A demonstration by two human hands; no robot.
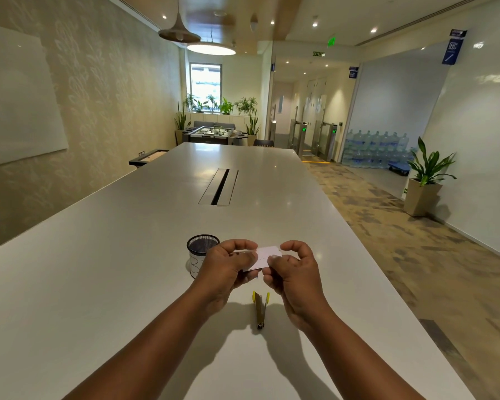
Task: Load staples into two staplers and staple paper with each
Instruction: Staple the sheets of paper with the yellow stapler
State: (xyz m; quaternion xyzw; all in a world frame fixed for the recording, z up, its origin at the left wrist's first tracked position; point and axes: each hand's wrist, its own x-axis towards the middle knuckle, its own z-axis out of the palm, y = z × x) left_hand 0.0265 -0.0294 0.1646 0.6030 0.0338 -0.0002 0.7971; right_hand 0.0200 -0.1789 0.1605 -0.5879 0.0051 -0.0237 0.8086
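Observation:
Above the white table (127, 269), both hands hold a small white box (264, 256), probably the staple box. My left hand (225, 267) grips its left end with curled fingers. My right hand (293, 269) pinches its right end between thumb and fingers. A yellow stapler (259, 308) lies on the table just below the hands, its long axis pointing toward me. It appears to lie opened, metal channel up. Only this one stapler is visible.
A black mesh pen cup (198, 255) with a white paper wrap stands just left of my left hand. A cable slot (218, 186) is set into the table's middle farther away. The table's right edge runs close beside my right arm.

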